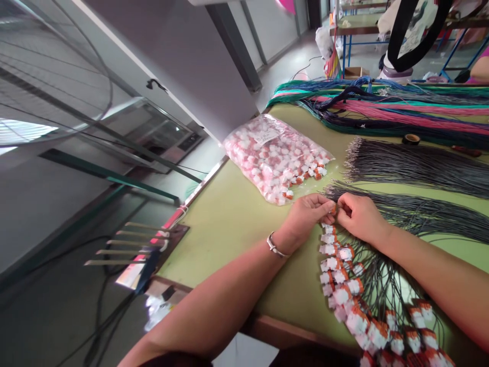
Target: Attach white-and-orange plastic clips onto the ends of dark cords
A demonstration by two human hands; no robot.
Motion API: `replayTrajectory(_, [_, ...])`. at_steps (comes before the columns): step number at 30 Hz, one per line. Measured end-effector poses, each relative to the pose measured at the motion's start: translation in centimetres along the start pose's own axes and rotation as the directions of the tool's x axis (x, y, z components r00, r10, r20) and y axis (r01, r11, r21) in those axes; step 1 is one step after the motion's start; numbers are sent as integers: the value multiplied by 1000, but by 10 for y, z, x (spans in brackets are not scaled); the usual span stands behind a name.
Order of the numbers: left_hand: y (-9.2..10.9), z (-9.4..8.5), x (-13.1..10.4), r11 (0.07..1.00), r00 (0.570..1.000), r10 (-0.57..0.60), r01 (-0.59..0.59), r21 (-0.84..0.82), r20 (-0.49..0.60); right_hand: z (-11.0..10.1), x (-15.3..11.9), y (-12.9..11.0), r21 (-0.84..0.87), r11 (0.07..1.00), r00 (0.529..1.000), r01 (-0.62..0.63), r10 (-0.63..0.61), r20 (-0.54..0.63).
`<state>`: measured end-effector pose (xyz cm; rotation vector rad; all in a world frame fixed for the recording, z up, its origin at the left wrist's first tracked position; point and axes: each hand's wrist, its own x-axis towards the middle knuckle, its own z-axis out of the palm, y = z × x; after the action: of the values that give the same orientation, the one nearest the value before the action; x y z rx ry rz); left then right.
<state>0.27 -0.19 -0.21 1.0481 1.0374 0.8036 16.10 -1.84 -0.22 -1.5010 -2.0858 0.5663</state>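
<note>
Near the middle of the table, my left hand pinches a small white-and-orange plug connector between thumb and fingers. Close beside it, my right hand has its fingers pressed together at the connector; a thin black wire seems to be in them, largely hidden. Below both hands runs a curved row of wired white-and-orange connectors, their black wires trailing to the right. Just behind my hands lies a bundle of loose black wires. A clear plastic bag full of the same connectors rests beyond my left hand, its mouth toward me.
A second black wire bundle lies farther back, beside a roll of black tape. Long green, pink and blue wires cover the table's far side. A pronged rack is fixed at the left edge. A fan guard stands upper left.
</note>
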Motion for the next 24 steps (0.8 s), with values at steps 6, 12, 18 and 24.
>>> replayTrajectory(6, [-2, 1, -2, 990, 998, 55, -55, 130, 10, -5, 1, 4, 67, 998, 1000, -6, 5, 18])
replayTrajectory(12, [20, -4, -22, 885, 784, -3, -287, 366, 621, -10, 11, 15, -138, 990, 998, 5, -13, -60])
replayTrajectory(18, [21, -20, -5, 586, 871, 439, -463, 665, 219, -4, 11, 7, -403, 915, 1000, 11, -5, 16])
replayTrajectory(24, [4, -23, 18, 213, 869, 427, -367, 905, 252, -5, 6, 6, -393, 912, 993, 115, -106, 43])
